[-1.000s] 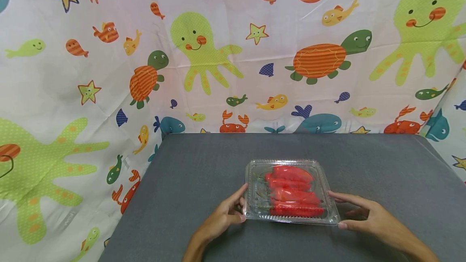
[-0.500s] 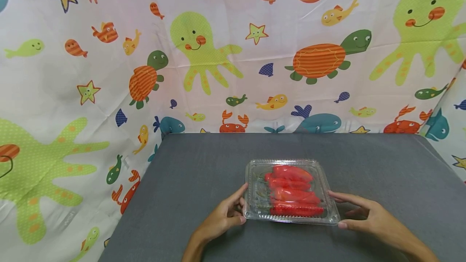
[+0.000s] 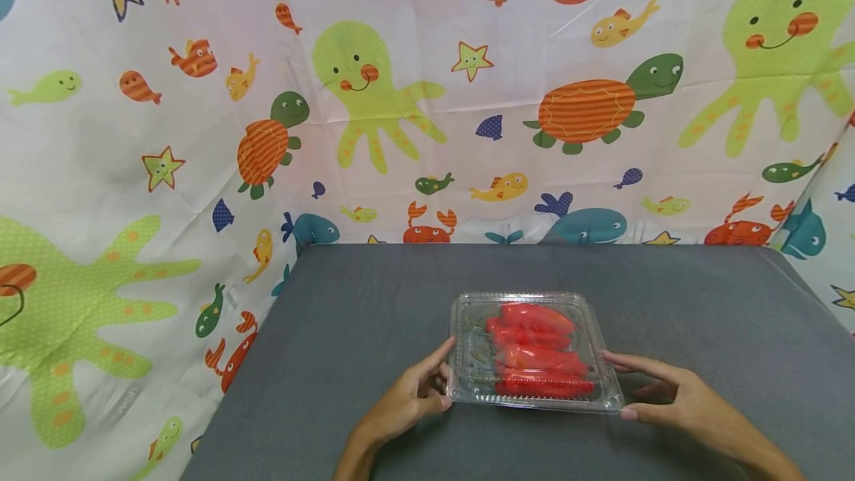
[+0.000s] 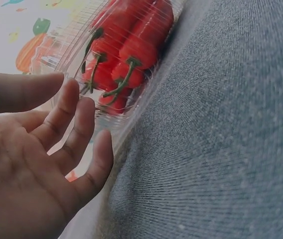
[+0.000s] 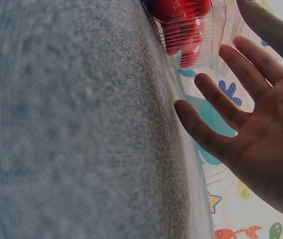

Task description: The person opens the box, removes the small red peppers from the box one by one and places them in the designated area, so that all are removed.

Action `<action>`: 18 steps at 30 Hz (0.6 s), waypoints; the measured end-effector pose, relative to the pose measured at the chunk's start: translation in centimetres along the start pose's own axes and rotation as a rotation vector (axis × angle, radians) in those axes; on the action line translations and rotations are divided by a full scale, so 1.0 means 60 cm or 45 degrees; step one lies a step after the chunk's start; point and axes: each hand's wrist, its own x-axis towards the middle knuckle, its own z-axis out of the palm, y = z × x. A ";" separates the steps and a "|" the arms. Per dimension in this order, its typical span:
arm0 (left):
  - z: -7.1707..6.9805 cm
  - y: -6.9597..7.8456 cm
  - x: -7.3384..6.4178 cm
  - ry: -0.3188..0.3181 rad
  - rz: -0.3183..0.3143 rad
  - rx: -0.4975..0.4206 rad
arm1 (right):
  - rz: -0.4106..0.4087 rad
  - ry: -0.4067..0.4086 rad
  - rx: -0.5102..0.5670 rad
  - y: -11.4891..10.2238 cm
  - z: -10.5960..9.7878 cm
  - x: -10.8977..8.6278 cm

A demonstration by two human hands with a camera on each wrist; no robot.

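A clear plastic clamshell box (image 3: pixel 467 312) with its lid down sits on the grey table. Inside lie several red peppers (image 3: pixel 539 356), their green stems (image 4: pixel 125 82) toward the left side. My left hand (image 3: pixel 404 403) is at the box's left side, index fingertip and thumb at its edge, the other fingers loosely bent. On the opposite side, my right hand (image 3: pixel 675 399) has its index fingertip and thumb at the right edge. In the right wrist view its fingers (image 5: pixel 241 74) are spread and nearly straight. Neither hand wraps round the box.
The grey cloth-covered table (image 3: pixel 374 295) extends around the box on all sides. Behind it and to the left hangs a white curtain (image 3: pixel 427 147) printed with sea animals, meeting the table's back edge.
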 end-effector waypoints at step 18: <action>0.002 -0.004 0.001 0.022 0.057 0.003 | -0.010 -0.022 -0.002 0.002 -0.002 0.000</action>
